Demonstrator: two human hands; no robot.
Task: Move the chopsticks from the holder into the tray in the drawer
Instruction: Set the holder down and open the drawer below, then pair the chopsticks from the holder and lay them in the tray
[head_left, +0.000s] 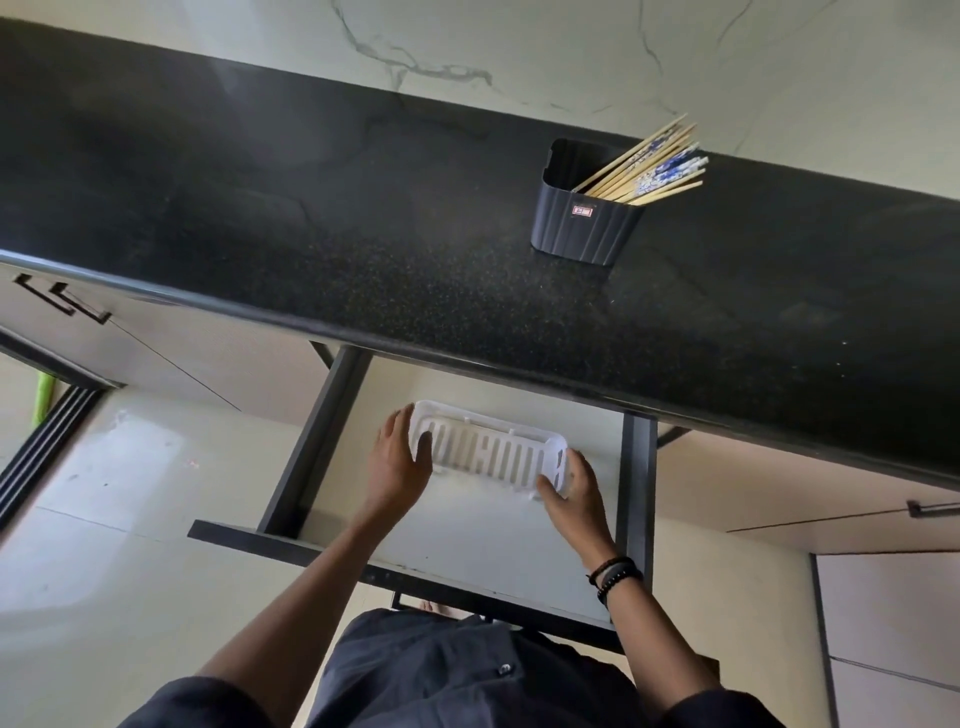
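A dark ribbed holder (584, 223) stands on the black countertop at the right, with several wooden chopsticks (652, 169) leaning out of it toward the wall. Below the counter edge a drawer (483, 530) is pulled out. Inside it lies a white slotted tray (488, 452) with nothing in it. My left hand (397, 465) grips the tray's left end, thumb inside the rim. My right hand (574, 493) grips its right end. Dark bead bracelets sit on my right wrist.
The black speckled countertop (363, 249) runs across the view, backed by a pale marble wall. Dark drawer rails (639, 483) flank the drawer. Closed cabinet fronts with dark handles (62, 301) lie to the left and right. Pale floor tiles lie below on the left.
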